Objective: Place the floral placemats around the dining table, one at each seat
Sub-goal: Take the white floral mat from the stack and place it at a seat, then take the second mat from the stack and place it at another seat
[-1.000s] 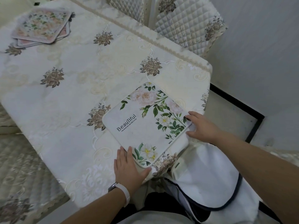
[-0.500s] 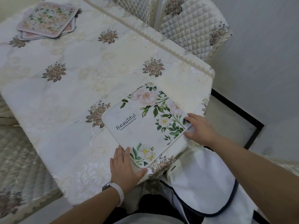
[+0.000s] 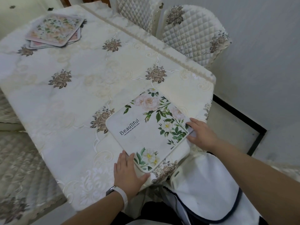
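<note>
Framing the floral placemat between our two hands, we have it lying flat on the tabletop, close to the cloth-covered edge where we stand. Our left hand rests on the cloth with its fingers straight and side by side, their tips touching the mat's edge and the thumb stretched out just beside the mat's nearest corner. Our right hand sits at the next corner along, its fingers loosely spread, forefinger on top of the mat and thumb against the edge below it; neither hand grips anything. So the mat lies directly ahead of the left fingertips and inward of the right ones, its printed word running from just beyond the left fingers away toward the far side. It is close to square, so no long axis matters much. What matters is the edge running from the left thumb to the right thumb, which looks about parallel to the tabletop's edge. We judge this seat nearly done. A stack of placemats lies far beyond the left fingers and off to their left, well apart from either hand. The left hand is the nearer, though we expect neither reaches it from here. Two quilted chairs stand beyond the right fingers.
</note>
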A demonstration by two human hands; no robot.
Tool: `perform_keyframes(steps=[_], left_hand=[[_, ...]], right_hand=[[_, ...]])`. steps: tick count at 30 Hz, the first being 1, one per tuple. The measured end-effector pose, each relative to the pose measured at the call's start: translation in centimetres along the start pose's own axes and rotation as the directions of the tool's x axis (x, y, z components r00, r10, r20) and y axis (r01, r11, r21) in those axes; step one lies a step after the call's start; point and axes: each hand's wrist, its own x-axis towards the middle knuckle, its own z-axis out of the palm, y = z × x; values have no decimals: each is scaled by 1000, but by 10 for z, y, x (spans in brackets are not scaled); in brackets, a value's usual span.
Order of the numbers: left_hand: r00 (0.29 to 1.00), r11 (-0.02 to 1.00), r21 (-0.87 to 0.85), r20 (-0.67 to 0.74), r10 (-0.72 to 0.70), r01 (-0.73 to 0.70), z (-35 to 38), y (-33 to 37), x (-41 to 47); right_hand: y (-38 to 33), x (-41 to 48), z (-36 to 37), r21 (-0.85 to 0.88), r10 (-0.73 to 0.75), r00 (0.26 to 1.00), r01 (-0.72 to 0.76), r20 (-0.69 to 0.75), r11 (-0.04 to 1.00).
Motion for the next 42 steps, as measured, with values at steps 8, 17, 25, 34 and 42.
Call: perform_keyframes(steps=[8,17,25,34,42], left_hand=[[995,995,-102,96,1,8,-20,3,-5],[981,942,-300,-168,100,-147,-131,-57,-26],[921,974,-218,-366,-135,56,-248,-199,-85],[817,955,76,-540,-203,288,-295,-398,-236],[754,921,4,-576,-317,390,-300,-524,-338]], right_hand=[[-21,-6,-3,-41,31,999,-32,-5,999],[-189,-5,-25,-1,-314,946,315,-84,949],[-396,-42,-3,-73,-642,761,638,-92,766],[-579,-122,66,-267,-783,622,753,-6,601],[-714,-189,148,-327,-835,545,804,75,496]])
